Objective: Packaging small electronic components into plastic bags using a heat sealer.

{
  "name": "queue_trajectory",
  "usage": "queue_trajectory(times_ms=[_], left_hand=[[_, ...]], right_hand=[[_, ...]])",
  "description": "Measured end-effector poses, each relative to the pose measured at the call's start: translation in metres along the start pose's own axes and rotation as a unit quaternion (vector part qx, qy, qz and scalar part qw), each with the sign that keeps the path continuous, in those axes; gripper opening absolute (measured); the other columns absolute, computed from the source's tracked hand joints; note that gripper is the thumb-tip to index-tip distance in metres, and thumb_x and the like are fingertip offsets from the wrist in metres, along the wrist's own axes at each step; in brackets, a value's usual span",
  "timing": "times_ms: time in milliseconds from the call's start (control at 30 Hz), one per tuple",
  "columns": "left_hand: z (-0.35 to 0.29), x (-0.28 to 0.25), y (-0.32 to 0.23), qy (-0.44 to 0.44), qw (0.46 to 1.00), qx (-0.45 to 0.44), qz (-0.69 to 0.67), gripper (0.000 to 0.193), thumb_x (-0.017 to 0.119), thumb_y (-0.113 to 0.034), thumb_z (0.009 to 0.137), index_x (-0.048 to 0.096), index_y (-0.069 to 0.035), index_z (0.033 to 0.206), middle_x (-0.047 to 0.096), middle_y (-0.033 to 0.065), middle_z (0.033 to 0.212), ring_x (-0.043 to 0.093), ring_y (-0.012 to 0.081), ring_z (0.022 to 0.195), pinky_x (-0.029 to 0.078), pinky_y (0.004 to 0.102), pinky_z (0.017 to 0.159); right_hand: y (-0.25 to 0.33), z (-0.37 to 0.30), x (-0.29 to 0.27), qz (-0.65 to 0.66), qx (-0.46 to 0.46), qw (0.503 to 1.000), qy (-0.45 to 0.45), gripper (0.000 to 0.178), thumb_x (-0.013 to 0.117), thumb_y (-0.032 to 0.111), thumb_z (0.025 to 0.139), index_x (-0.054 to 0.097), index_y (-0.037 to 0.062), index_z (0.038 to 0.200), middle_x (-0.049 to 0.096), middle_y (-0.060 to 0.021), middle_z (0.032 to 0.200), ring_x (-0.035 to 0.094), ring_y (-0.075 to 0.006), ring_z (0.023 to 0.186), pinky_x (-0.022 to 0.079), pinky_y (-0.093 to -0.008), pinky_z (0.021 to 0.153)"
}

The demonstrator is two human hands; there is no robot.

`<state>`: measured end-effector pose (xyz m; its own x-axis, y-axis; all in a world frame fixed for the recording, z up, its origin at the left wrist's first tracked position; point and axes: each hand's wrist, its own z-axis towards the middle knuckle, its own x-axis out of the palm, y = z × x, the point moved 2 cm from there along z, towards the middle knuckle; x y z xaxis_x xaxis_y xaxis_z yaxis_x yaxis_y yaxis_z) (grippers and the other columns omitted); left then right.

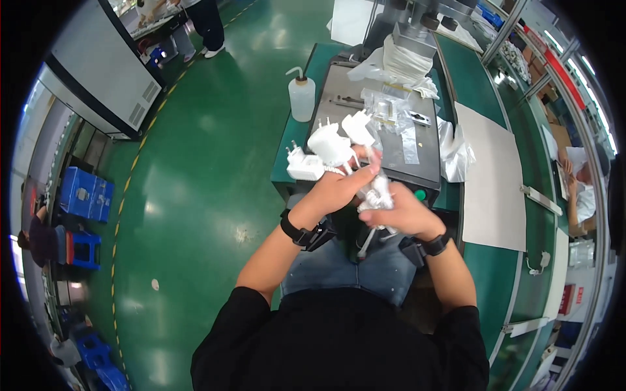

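Observation:
Several white plug-in power adapters (330, 144) with their cables are bunched in front of me, at the near edge of a grey machine bed (417, 163). My left hand (340, 189) is closed round the adapters' cables, and the plug bodies stick out past its fingers to the far left. Close beside it, my right hand (407, 214) grips the bundled white cables (378, 197) lower down. Loose cable ends (366, 245) hang below the right hand over my lap. Part of the bundle is hidden behind my fingers.
A white squeeze bottle (301, 98) stands left of the machine bed. On the bed lie clear plastic bags (386, 107), a small metal part (418, 118) and a stack of white cloths (405, 62). A green bench with a grey sheet (492, 182) runs along the right.

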<state>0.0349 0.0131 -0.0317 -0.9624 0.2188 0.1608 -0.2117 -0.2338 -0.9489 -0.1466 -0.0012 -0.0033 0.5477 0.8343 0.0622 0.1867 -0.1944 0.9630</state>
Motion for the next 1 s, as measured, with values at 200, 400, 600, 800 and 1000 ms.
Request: queue_trajectory(times_ms=[200, 400, 600, 800, 1000], left_hand=[[-0.001, 0.047, -0.031, 0.373, 0.925, -0.057, 0.039, 0.048, 0.056, -0.026, 0.106, 0.051, 0.001, 0.145, 0.059, 0.0115, 0.14, 0.056, 0.0213, 0.127, 0.043, 0.0366, 0.109], [-0.003, 0.102, -0.002, 0.532, 0.84, -0.11, 0.011, 0.046, 0.049, -0.027, 0.108, 0.05, 0.004, 0.143, 0.066, 0.0141, 0.128, 0.062, 0.0237, 0.119, 0.045, 0.0356, 0.107], [-0.004, 0.108, 0.05, 0.468, 0.857, -0.216, 0.026, 0.038, 0.047, -0.021, 0.109, 0.054, 0.003, 0.138, 0.068, 0.012, 0.123, 0.064, 0.0195, 0.114, 0.047, 0.0325, 0.101], [-0.023, 0.062, 0.061, 0.299, 0.916, -0.258, 0.066, 0.034, 0.046, -0.022, 0.109, 0.057, 0.002, 0.131, 0.07, 0.0122, 0.115, 0.066, 0.0186, 0.105, 0.049, 0.0309, 0.093], [-0.051, 0.04, 0.066, 0.16, 0.939, -0.294, 0.085, 0.032, 0.046, -0.023, 0.11, 0.059, 0.001, 0.126, 0.07, 0.0116, 0.11, 0.066, 0.0181, 0.099, 0.05, 0.0303, 0.089]], right_hand=[[0.071, -0.147, -0.04, -0.129, -0.092, 0.961, -0.226, 0.04, 0.08, 0.009, 0.084, 0.065, -0.0001, 0.119, 0.066, -0.0014, 0.101, 0.06, -0.0077, 0.085, 0.048, -0.0223, 0.072], [0.073, -0.437, 0.01, -0.206, 0.041, 0.699, -0.683, 0.043, 0.079, 0.016, 0.088, 0.061, 0.0012, 0.125, 0.066, 0.0007, 0.099, 0.059, -0.0079, 0.09, 0.047, -0.0257, 0.078], [-0.038, -0.691, 0.031, -0.36, 0.394, 0.346, -0.772, 0.044, 0.074, 0.025, 0.089, 0.063, -0.0027, 0.12, 0.071, -0.0131, 0.107, 0.066, -0.0231, 0.097, 0.05, -0.0365, 0.085], [-0.074, -0.727, -0.108, -0.276, 0.447, 0.422, -0.738, 0.03, 0.072, 0.024, 0.088, 0.069, 0.0003, 0.106, 0.072, -0.0116, 0.104, 0.067, -0.0209, 0.1, 0.052, -0.0354, 0.088], [-0.119, -0.62, -0.322, -0.307, 0.179, 0.606, -0.711, 0.031, 0.069, 0.026, 0.09, 0.073, 0.0033, 0.111, 0.075, -0.0126, 0.106, 0.069, -0.0241, 0.1, 0.052, -0.0372, 0.091]])
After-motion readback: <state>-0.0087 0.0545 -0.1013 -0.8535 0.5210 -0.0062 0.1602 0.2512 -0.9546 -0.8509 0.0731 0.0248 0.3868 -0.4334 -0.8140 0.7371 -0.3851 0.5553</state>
